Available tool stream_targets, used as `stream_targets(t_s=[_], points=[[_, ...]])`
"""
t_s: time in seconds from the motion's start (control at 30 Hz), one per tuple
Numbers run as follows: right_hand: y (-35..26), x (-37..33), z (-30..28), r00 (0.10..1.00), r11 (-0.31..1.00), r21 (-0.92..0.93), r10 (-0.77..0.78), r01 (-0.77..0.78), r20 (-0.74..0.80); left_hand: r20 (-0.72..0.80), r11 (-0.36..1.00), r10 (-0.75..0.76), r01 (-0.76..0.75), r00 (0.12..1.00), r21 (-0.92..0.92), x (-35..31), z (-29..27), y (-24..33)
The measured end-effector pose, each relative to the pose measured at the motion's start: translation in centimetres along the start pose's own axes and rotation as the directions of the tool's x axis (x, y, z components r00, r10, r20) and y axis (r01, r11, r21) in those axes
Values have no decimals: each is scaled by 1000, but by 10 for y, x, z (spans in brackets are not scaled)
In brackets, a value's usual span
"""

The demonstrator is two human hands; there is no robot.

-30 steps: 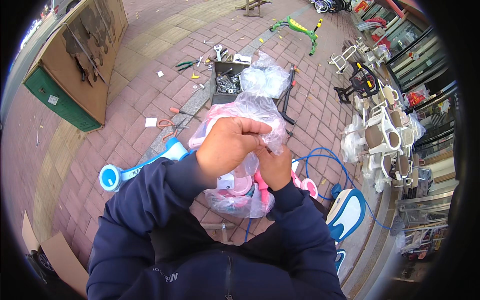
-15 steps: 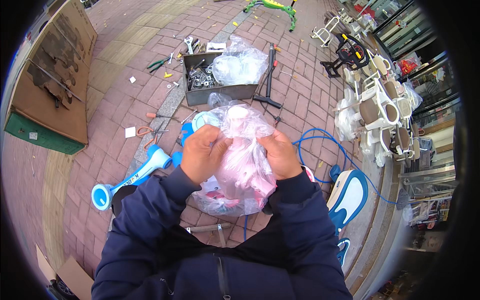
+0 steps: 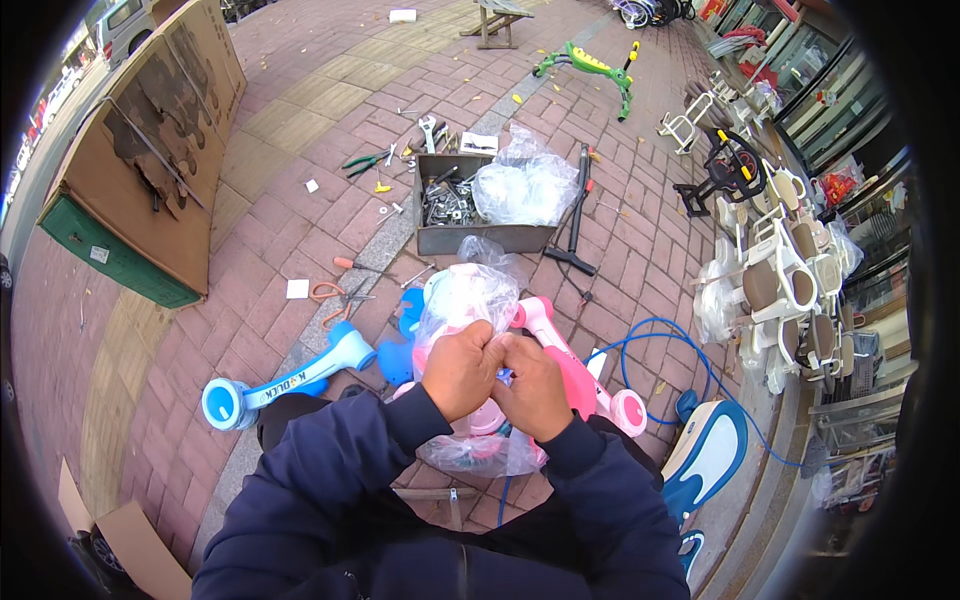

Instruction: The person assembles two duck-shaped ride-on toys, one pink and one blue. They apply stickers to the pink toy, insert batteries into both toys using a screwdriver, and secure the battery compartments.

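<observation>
A sharp tug could split thin film and spill its contents onto brick pavement (image 3: 262, 232), as a person's left hand (image 3: 459, 371) and right hand (image 3: 540, 392), fingers curled close together, pinch a clear plastic bag (image 3: 476, 298) near a metal toolbox (image 3: 482, 241). Crumpled, cloudy, it apparently holds something pale pink.

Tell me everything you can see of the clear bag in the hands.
The bag is thin, clear, wrinkled plastic with shiny creases. Pale pink and white show through it, but the contents' shape is unclear. It bulges forward, short of the metal box; at its near end the left hand and right hand close on it, side by side. Its underside is hidden.
</observation>
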State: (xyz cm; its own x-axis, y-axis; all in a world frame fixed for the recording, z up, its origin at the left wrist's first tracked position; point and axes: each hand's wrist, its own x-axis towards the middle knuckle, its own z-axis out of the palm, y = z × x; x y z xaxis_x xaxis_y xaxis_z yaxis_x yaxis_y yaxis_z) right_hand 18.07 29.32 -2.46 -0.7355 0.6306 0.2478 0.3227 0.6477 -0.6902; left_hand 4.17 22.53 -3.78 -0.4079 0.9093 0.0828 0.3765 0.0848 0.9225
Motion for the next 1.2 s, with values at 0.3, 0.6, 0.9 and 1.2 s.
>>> stream_targets(t_s=[0.3, 0.6, 0.9, 1.2], points=[[4, -11, 13, 992, 976, -214, -70, 47, -101, -25, 1000, 6, -5, 1000, 6, -1, 0, 2], [69, 22, -41, 891, 857, -350, 234, -378, -390, 369, 840, -30, 223, 929, -495, -2, -43, 20], [81, 18, -73, 815, 704, 509, 580, -495, -10, 268, 667, -279, 386, 922, -637, 24, -93, -16], [51, 20, -58, 773, 241, 833, 558, -499, 302, -326, 842, 479, -323, 815, 432, 20, -56, -15]])
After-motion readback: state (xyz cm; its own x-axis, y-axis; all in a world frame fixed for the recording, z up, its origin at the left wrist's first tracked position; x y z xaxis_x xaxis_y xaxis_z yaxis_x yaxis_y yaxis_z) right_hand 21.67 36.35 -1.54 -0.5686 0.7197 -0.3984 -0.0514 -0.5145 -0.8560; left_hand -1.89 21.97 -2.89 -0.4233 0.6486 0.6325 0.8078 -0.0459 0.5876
